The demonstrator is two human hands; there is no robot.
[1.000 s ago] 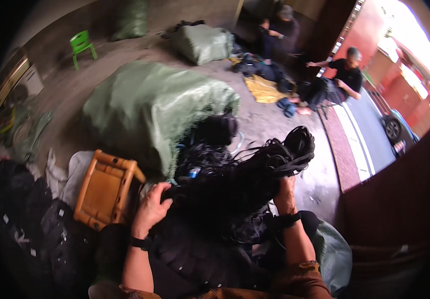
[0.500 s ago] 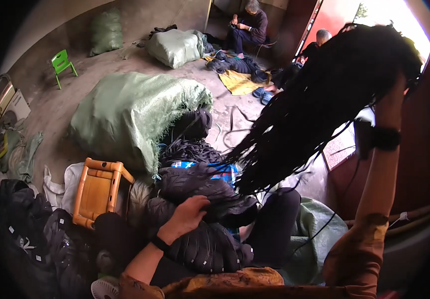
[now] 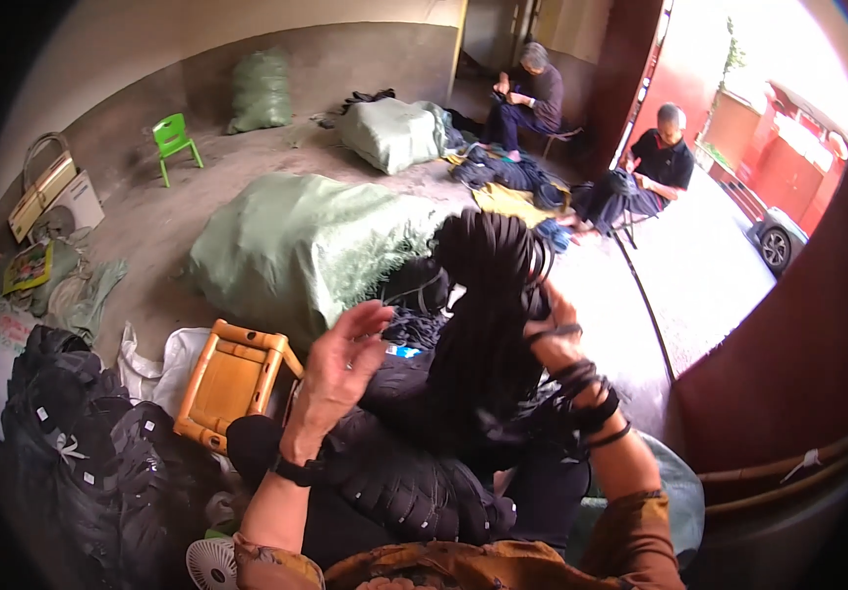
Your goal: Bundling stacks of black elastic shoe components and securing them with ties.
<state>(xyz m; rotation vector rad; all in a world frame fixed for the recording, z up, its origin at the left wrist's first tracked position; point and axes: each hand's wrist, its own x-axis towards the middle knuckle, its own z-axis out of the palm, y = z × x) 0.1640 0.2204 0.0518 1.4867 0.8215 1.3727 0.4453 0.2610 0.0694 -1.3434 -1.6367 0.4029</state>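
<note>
A thick bundle of black straps (image 3: 473,324) stands up in front of me, looped at its top and trailing down toward my lap. My right hand (image 3: 559,323) is closed around its right side, with loose black strands hanging over the wrist. To the left of the bundle, my left hand (image 3: 337,366) is raised with its fingers apart, holding nothing. Across my lap lies a row of black bundled pieces (image 3: 414,487) with small white tags. Just beyond is an open pale green woven sack (image 3: 291,246), with more black straps (image 3: 414,327) at its mouth.
A bamboo stool (image 3: 232,383) stands at my left, beside a heap of black bundles (image 3: 89,442). A small white fan (image 3: 213,564) is by my left elbow. Two people work seated near the doorway, around a yellow cloth (image 3: 514,204). A green chair (image 3: 176,147) stands farther back.
My right hand has come down from high on the right toward the middle with the strap bundle, which now hangs upright. My left hand has lifted off the lap pieces. The view has shifted.
</note>
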